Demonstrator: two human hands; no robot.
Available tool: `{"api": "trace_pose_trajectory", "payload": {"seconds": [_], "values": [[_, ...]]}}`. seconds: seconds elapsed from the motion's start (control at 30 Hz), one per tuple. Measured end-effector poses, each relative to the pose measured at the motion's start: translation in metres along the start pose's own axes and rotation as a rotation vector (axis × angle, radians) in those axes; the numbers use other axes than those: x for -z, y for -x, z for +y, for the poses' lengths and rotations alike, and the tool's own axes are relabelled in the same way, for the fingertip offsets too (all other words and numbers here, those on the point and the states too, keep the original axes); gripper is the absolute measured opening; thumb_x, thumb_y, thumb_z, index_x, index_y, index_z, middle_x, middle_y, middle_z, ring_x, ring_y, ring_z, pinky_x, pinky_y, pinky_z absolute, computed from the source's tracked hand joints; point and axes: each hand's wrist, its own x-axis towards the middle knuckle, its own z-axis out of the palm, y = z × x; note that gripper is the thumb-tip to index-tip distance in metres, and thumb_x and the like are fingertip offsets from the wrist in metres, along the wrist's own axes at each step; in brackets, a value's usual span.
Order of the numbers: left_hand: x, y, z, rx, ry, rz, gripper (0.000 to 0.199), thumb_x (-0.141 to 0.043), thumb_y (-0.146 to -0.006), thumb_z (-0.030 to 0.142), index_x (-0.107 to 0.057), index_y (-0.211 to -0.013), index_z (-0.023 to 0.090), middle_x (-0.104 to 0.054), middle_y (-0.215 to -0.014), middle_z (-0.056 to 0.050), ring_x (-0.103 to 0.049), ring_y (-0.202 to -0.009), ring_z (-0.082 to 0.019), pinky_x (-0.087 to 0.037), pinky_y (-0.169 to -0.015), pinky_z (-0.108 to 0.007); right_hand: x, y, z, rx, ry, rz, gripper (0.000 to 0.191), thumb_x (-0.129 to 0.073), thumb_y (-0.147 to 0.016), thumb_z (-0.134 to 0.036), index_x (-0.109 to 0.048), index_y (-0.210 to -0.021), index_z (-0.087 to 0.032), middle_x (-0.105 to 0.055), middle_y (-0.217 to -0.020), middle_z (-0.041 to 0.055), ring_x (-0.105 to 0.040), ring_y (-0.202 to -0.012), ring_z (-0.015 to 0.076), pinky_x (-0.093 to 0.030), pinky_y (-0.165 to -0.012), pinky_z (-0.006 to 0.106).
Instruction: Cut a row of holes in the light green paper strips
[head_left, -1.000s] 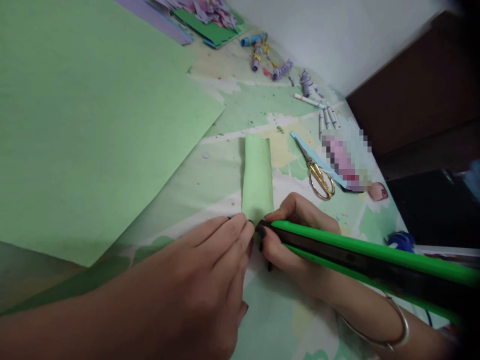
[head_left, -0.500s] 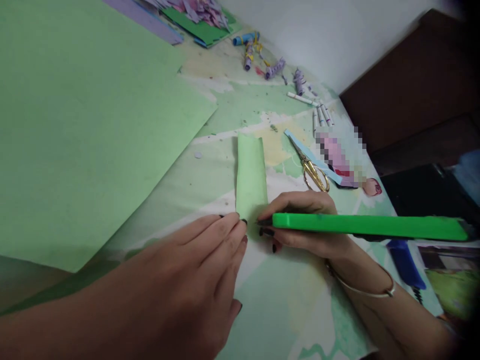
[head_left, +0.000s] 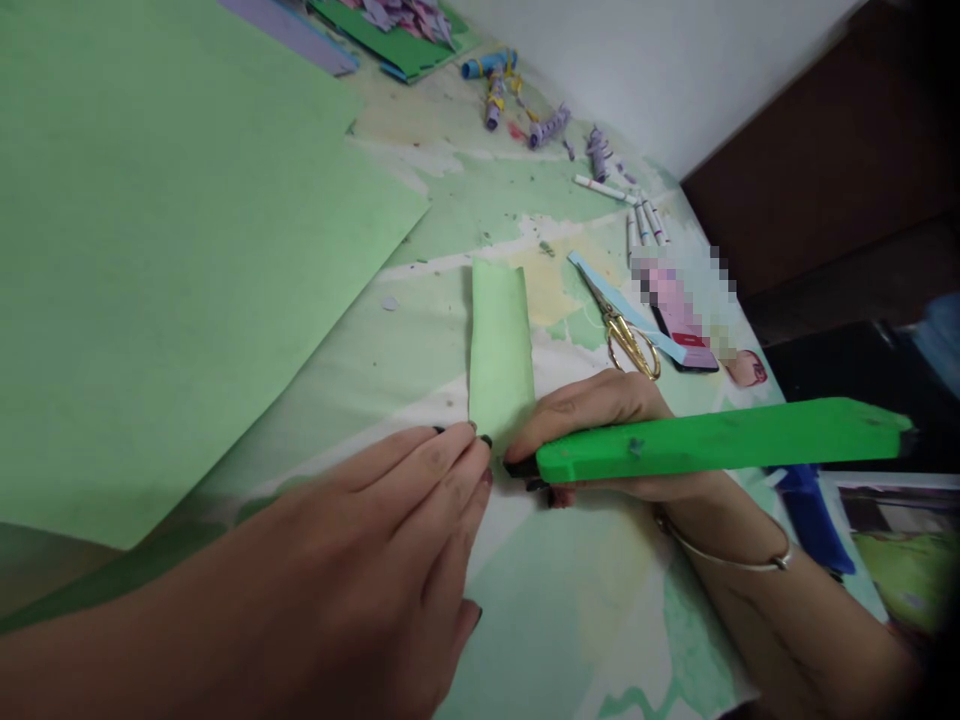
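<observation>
Left hand lay, fingers extended, on the near end of the paper strip, presumably to steady it against the tabletop, while I clamped the green tool in my right hand.

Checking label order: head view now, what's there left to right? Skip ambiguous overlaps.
Large green sheet → narrow green strip → gold scissors → small pinkish object → blue object. Left out for overlap: left hand, right hand, green-handled tool.
</observation>
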Motion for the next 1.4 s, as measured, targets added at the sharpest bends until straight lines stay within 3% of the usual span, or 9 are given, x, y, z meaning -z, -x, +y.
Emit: {"api": "trace_pose_trajectory", "payload": {"seconds": [0.33,0.7,0.87,1.03,1.17,1.27,1.4], "values": [[0.000,0.003,0.000,-0.017,0.032,-0.003,0.039,-0.058,-0.082,0.027,-0.059,-0.113,0.004,-0.064,-0.117,-0.015,-0.052,-0.118,-0.026,-0.032,-0.109,-0.038,0.000,0.000,-0.002,-0.006,0.012,-0.020,0.024,-0.070,-0.075,-0.011,-0.071,-0.098,-0.007,-0.070,-0.083,0.0076,-0.066,-0.068,0.0126,-0.056,-0.063,0.021],[0.000,0.005,0.002,0.019,0.046,0.009,0.037,-0.057,-0.083,0.026,-0.059,-0.112,0.004,-0.064,-0.117,-0.015,-0.053,-0.117,-0.027,-0.033,-0.109,-0.039,-0.003,0.001,-0.005,-0.014,0.107,0.023,0.021,-0.070,-0.076,-0.013,-0.071,-0.097,-0.007,-0.070,-0.081,0.0058,-0.065,-0.062,0.0091,-0.055,-0.060,0.017],[0.001,0.004,0.001,-0.032,0.014,-0.017,0.036,-0.057,-0.082,0.027,-0.060,-0.110,0.004,-0.065,-0.115,-0.016,-0.056,-0.114,-0.028,-0.036,-0.106,-0.040,-0.004,0.001,-0.006,-0.039,0.099,0.033,0.020,-0.065,-0.082,-0.022,-0.071,-0.095,-0.008,-0.070,-0.077,0.0058,-0.065,-0.057,0.0100,-0.056,-0.056,0.019],[0.002,0.003,-0.001,-0.040,0.010,-0.022,0.038,-0.057,-0.082,0.027,-0.060,-0.112,0.003,-0.065,-0.115,-0.015,-0.056,-0.114,-0.028,-0.036,-0.106,-0.040,-0.006,0.002,-0.006,-0.049,0.103,0.046,0.019,-0.066,-0.081,-0.021,-0.070,-0.095,-0.008,-0.070,-0.077,0.0051,-0.065,-0.055,0.0091,-0.056,-0.054,0.018],[0.001,0.002,-0.001,-0.033,0.041,-0.001,0.035,-0.058,-0.082,0.026,-0.061,-0.110,0.004,-0.066,-0.114,-0.015,-0.055,-0.115,-0.028,-0.036,-0.107,-0.039,-0.013,0.002,-0.009,-0.114,0.172,0.150,0.016,-0.067,-0.077,-0.015,-0.071,-0.091,-0.009,-0.069,-0.067,0.0026,-0.065,-0.051,0.0100,-0.052,-0.047,0.016],[0.000,0.001,-0.001,-0.033,0.032,0.005,0.034,-0.056,-0.083,0.026,-0.061,-0.108,0.004,-0.066,-0.113,-0.015,-0.056,-0.113,-0.028,-0.036,-0.106,-0.039,-0.023,0.002,-0.012,-0.197,0.350,0.293,0.008,-0.065,-0.072,-0.011,-0.071,-0.077,-0.012,-0.064,-0.054,-0.0016,-0.059,-0.046,0.0080,-0.046,-0.043,0.013],[0.001,0.001,0.000,-0.035,0.028,-0.006,0.034,-0.056,-0.083,0.026,-0.061,-0.108,0.004,-0.066,-0.113,-0.016,-0.056,-0.113,-0.028,-0.034,-0.107,-0.038,-0.032,-0.001,-0.014,-0.182,0.571,0.393,0.008,-0.062,-0.069,-0.016,-0.069,-0.066,-0.013,-0.063,-0.053,-0.0005,-0.052,-0.046,0.0070,-0.040,-0.043,0.015]]}}
